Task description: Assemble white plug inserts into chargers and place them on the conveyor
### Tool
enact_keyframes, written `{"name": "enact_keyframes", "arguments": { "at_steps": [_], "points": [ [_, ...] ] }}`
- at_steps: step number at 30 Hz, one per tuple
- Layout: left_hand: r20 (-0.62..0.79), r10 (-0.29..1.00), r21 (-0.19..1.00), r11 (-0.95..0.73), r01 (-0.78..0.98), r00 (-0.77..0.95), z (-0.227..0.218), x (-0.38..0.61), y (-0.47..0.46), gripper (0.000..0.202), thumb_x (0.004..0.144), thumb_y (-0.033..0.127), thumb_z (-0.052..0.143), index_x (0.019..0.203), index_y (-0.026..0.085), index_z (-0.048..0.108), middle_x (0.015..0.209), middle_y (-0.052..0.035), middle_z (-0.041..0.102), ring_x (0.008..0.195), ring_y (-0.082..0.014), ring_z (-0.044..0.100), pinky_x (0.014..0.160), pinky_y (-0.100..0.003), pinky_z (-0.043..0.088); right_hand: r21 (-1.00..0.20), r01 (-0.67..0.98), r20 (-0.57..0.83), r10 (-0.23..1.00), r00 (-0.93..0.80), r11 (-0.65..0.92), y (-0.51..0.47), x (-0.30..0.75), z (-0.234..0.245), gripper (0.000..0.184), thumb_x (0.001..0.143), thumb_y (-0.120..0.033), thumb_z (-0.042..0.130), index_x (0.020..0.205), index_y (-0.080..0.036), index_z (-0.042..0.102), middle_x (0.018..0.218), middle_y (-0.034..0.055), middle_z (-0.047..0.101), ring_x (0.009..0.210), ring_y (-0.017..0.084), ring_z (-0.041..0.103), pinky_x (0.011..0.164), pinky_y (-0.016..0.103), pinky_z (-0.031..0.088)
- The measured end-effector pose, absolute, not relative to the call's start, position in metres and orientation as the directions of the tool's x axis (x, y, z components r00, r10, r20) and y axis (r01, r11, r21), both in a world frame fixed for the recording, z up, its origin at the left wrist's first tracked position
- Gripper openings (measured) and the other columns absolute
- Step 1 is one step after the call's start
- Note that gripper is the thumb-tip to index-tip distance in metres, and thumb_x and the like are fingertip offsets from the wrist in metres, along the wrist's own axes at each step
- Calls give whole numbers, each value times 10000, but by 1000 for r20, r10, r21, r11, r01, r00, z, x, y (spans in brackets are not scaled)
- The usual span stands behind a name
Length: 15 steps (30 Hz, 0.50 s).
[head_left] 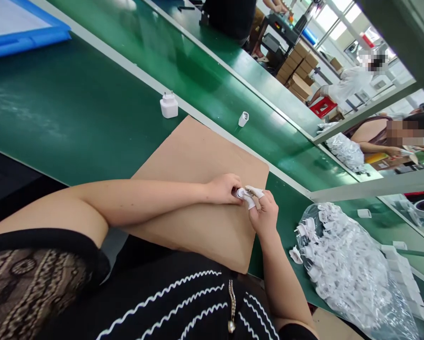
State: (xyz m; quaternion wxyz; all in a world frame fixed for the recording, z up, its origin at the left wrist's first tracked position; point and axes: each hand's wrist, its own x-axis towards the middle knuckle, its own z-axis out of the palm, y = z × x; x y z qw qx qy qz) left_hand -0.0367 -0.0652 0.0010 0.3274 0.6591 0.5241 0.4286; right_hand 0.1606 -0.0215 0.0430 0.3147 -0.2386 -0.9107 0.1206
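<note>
Above a brown cardboard sheet, my two hands meet around a small white plastic charger part. My left hand grips it from the left, fingers curled and partly hiding it. White finger covers sit on the thumb and forefinger of my right hand, which pinch the part from the other side. How its pieces fit together is too small to make out. Beyond the cardboard's far corner, a white plug charger stands with its pins up.
A clear plastic bag full of white plug parts lies at right, with a loose plug piece beside it. White casings sit on the green belt. A blue tray is at upper left. Co-workers sit across the line.
</note>
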Motion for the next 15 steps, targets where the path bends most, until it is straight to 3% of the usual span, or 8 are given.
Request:
{"name": "enact_keyframes", "arguments": {
  "at_steps": [3, 15],
  "points": [
    [212, 974, 889, -226, 398, 79, 1, -36, -66, 200, 718, 317, 871, 737, 180, 725, 874, -29, 671, 842, -184, 641, 737, -278, 483, -356, 358, 540, 503, -675, 863, -24, 159, 44, 263, 996, -214, 578, 1220, -256, 712, 1038, 78, 769, 935, 242, 673, 821, 382, 565],
    [225, 971, 890, -240, 387, 85, 3, -36, -65, 204, 704, 318, 860, 693, 184, 706, 833, -23, 648, 802, -177, 622, 703, -276, 470, -379, 467, 392, 596, -701, 799, -19, 157, 50, 301, 912, -180, 568, 1137, -261, 752, 1001, 75, 771, 922, 258, 681, 807, 394, 575]
  ]
}}
